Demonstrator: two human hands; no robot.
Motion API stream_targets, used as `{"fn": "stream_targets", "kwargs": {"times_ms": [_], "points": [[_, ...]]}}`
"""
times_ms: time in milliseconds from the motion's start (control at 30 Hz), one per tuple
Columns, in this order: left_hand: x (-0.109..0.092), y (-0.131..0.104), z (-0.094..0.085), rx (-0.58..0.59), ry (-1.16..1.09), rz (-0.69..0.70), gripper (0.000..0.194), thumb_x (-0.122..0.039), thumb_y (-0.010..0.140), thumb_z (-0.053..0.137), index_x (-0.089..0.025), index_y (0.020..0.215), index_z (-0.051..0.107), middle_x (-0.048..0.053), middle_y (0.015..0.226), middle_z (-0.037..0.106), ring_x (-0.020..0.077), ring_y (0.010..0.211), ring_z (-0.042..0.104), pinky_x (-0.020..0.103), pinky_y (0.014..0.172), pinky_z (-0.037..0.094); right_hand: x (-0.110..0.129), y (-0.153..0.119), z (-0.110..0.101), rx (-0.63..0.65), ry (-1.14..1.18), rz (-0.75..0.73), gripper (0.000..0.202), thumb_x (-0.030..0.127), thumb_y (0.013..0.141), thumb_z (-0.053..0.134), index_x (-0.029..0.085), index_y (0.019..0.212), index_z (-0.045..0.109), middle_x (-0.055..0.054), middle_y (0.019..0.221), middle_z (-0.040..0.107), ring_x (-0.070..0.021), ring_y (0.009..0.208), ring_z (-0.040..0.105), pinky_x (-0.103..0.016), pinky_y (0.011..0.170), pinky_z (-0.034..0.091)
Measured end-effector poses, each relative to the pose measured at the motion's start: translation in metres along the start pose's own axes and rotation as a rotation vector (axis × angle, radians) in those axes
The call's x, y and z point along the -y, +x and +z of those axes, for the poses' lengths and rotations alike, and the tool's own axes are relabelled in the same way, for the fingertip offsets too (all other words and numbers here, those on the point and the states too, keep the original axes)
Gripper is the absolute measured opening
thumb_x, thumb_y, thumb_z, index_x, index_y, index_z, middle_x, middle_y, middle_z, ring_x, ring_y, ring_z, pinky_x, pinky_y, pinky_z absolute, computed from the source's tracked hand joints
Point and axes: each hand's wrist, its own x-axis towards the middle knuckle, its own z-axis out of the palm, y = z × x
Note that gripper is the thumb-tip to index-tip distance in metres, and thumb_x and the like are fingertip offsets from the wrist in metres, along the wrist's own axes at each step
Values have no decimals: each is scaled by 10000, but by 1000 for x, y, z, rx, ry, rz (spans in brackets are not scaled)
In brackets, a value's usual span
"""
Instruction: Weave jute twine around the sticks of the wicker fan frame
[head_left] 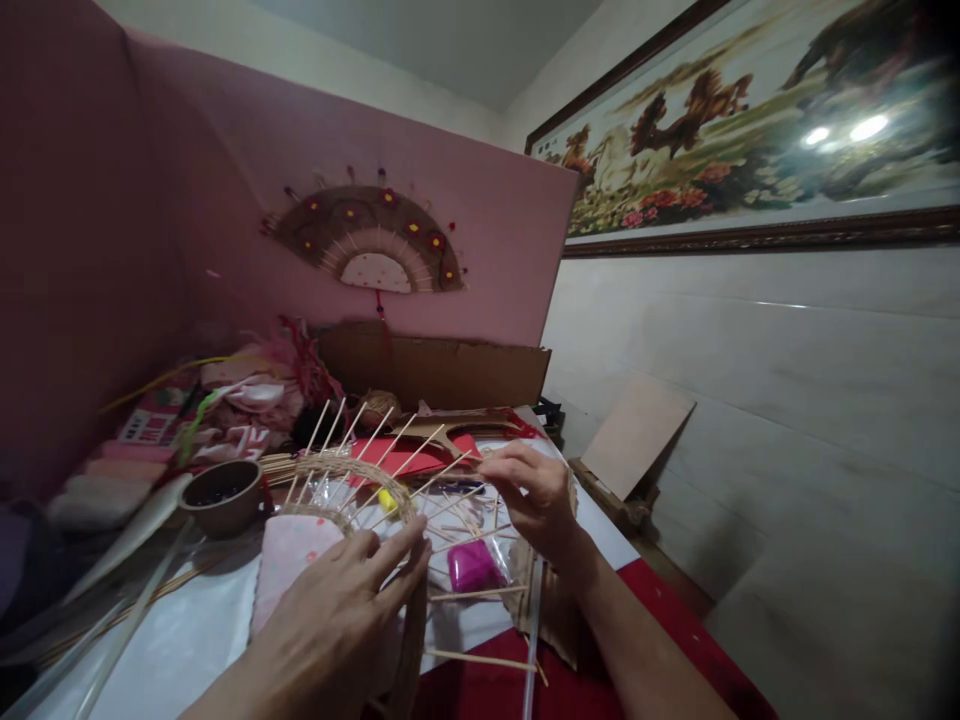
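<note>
A half-round fan frame stands before me, with thin wooden sticks [441, 478] spreading out from a twine-wrapped arch [390, 483]. Its inner part is covered in white cloth with pink dots [292, 555]. My left hand [337, 605] grips the fan frame, fingers lying along the arch; its thumb side partly hides the cloth. Out at the right, my right hand [532, 495] pinches at the outer end of one stick; whether something small is also between the fingertips I cannot make out. A purple packet [474, 566] lies behind the lower sticks.
A brown bowl [223, 497] stands at left, near folded cloths and yarn [247, 400]. Behind the frame are red paper [397, 455], a twine ball [379, 405] and cardboard [442, 370]. A glue stick [533, 630] lies at right. A finished fan [367, 230] hangs on the pink panel.
</note>
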Motion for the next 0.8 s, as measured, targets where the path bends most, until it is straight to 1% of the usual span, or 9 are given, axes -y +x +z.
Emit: {"fn": "stream_targets", "kwargs": {"times_ms": [133,267,400,467,533,633,700,733,800], "points": [[2,0,-4,-29,6,-40,508,-49,639,476,-194,1112,591,116,1275,534,297,911,574,451,710,496,1,1,1,106,-34,6,152,197,821,513,234,828,661,-36,766,641,-158,709,574,-284,681,431],[4,-3,-5,-33,61,-53,593,-41,568,481,-203,1131,573,105,1306,505,279,872,577,428,689,503,-7,3,3,138,-34,154,137,259,814,548,206,757,661,-38,722,656,-159,671,575,-277,650,423],[4,-5,-2,1,118,-88,621,-76,577,494,-185,1187,518,108,1365,431,302,936,545,452,721,494,-3,2,9,285,247,267,281,333,847,495,183,665,649,-3,522,590,-118,496,529,-239,526,410],[3,-6,-3,11,127,-110,643,-57,573,478,-179,1204,502,103,1371,423,299,969,530,447,745,488,1,0,13,326,397,284,279,363,823,529,169,671,660,-3,514,590,-113,481,530,-230,502,411],[1,-6,-6,23,128,-119,656,-39,570,461,-178,1210,498,95,1375,420,290,983,526,439,766,483,3,-1,17,334,454,292,280,399,787,573,154,699,675,-16,540,610,-116,495,542,-229,496,417],[-2,-5,-12,32,128,-129,659,-32,553,456,-156,1198,515,107,1381,412,289,976,530,452,795,471,-7,-1,21,351,347,360,434,467,857,422,129,750,671,-36,558,623,-114,472,538,-225,457,414],[-3,-4,-15,24,132,-139,665,-26,537,456,-146,1188,527,116,1381,411,297,995,524,467,819,458,-21,2,23,333,121,420,544,439,918,243,124,752,654,-54,622,641,-119,514,566,-225,466,425],[-3,-4,-16,21,131,-142,670,-25,530,456,-145,1185,530,116,1382,410,302,1008,518,472,823,456,-29,5,24,315,49,428,516,410,922,250,125,765,650,-66,683,653,-134,582,588,-236,506,440],[-3,-4,-16,22,131,-143,672,-31,527,460,-139,1187,530,121,1379,415,312,1017,515,473,806,464,-43,13,26,296,-58,424,340,364,867,428,132,765,654,-75,738,649,-168,685,595,-276,610,455]]}}
